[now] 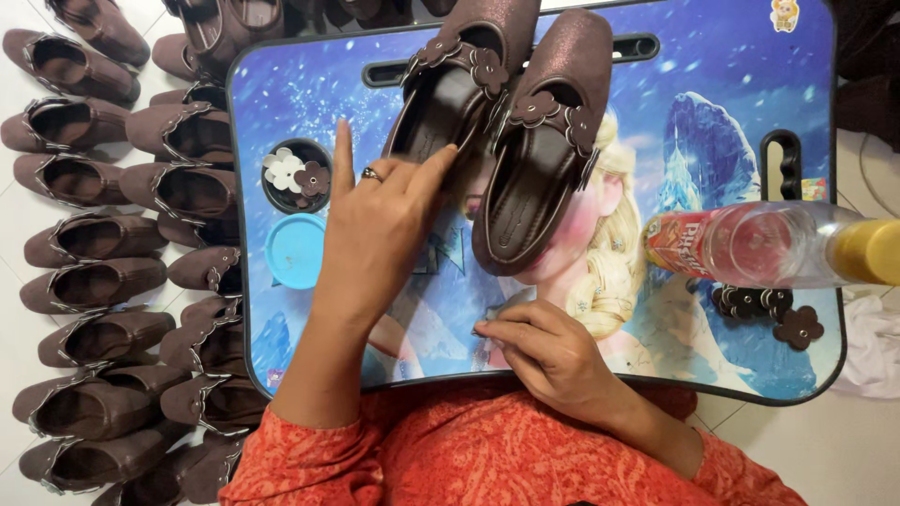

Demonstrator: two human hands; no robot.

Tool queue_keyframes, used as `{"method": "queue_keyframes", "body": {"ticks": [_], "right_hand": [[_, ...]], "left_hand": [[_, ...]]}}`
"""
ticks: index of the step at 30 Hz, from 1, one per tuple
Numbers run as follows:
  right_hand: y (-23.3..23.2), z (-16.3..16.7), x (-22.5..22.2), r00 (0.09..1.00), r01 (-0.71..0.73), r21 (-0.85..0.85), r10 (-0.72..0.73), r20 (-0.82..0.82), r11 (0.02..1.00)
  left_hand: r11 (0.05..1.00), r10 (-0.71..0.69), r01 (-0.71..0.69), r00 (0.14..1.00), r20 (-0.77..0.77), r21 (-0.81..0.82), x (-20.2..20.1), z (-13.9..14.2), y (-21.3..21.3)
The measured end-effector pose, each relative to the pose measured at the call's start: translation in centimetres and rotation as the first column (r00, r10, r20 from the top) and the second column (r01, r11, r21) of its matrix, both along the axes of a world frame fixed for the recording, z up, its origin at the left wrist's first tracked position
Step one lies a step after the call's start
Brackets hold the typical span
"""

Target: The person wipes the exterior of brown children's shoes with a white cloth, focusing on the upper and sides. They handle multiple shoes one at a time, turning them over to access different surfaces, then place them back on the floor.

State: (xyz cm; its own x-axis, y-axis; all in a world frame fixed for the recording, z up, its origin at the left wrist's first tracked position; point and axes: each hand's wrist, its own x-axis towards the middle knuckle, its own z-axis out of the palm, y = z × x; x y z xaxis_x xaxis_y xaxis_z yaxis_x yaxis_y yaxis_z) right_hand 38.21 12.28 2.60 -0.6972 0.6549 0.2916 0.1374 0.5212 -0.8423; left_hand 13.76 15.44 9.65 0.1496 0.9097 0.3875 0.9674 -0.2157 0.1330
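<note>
Left hand (380,220): fingers spread, thumb touching the left brown shoe (450,94) heel at 12 o'clock on the lap tray (722,56). Right hand (548,351) pinching something tiny. We're judging the shoe light, flexible; grip the heel rim

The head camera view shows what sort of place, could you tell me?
Probably a home shoe-finishing spot on a tiled floor: rows of brown shoes, a printed lap table, and a cup of flower trims.

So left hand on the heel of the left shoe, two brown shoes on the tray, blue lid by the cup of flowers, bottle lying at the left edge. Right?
Not quite: the bottle lies at the tray's right edge, as the head view shows. The rest holds.
</note>
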Motion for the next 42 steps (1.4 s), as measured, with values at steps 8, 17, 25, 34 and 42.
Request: {"method": "queue_keyframes", "body": {"ticks": [8, 17, 25, 34, 42], "right_hand": [[-0.1, 0.4, -1.0, 1.0, 0.019, -0.025, -0.018, 0.025, 1.0], [-0.7, 0.3, -2.4, 0.993, 0.036, -0.015, -0.034, 0.111, 0.999], [-1.7, -0.3, -3.0, 0.977, 0.136, -0.041, -0.127, 0.173, 0.99], [-3.7, 0.0, -5.0, 0.958, 0.148, 0.058, -0.158, 0.238, 0.987], [-5.1, -0.6, -5.7, 0.946, 0.173, 0.072, -0.186, 0.264, 0.982]], "left_hand": [[0.994, 0.088, -0.086, 0.996, 0.014, -0.074, 3.0, -1.0, -4.7], [0.992, -0.03, 0.043, 0.994, 0.11, -0.12, 2.1, -1.8, -5.2], [0.98, -0.092, 0.121, 0.979, 0.185, -0.155, 1.3, -2.0, -4.3], [0.964, -0.237, 0.26, 0.932, 0.275, -0.05, -0.3, -6.5, -2.9], [0.925, -0.319, 0.078, 0.692, 0.648, 0.372, -1.9, -5.3, -3.1]]}}
